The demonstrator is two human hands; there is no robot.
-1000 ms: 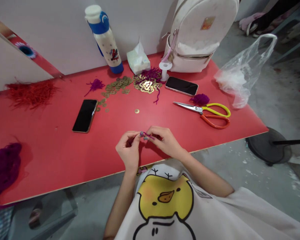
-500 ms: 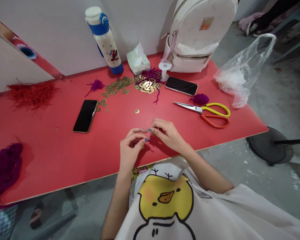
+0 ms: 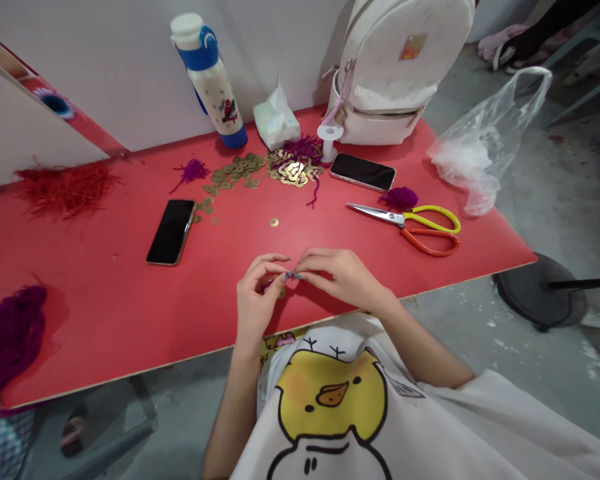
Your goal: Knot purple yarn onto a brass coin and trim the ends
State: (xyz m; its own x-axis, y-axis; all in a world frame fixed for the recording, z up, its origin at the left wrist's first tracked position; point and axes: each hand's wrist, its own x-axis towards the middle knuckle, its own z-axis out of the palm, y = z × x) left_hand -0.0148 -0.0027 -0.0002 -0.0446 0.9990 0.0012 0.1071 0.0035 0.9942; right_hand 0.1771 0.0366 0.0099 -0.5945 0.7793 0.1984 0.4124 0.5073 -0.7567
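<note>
Near the table's front edge, my left hand [image 3: 260, 293] pinches a short piece of purple yarn [image 3: 267, 285] between thumb and forefinger. A brass-coloured disc [image 3: 282, 293] shows partly under that thumb; the rest is hidden by the fingers. My right hand [image 3: 337, 277] is closed in a pinch, its fingertips meeting the left ones at the yarn's end. Beyond the hands lies a single holed brass coin [image 3: 274, 223]. Farther back are a spread of similar coins [image 3: 237, 170] and a shiny linked pile of them [image 3: 295, 175], with purple yarn strands [image 3: 303, 148] on top.
Scissors [image 3: 405, 220] and a purple yarn bundle [image 3: 400, 198] lie right. Two phones [image 3: 171, 232] [image 3: 363, 172], a white spool [image 3: 329, 141], tissues [image 3: 277, 123], a bottle [image 3: 213, 87] and a backpack [image 3: 390, 80] surround the coins. Red strands [image 3: 65, 189] and purple yarn [image 3: 13, 333] lie left.
My right hand has come down and slightly left, so its fingertips now meet those of my left hand. The left hand has shifted slightly left and up.
</note>
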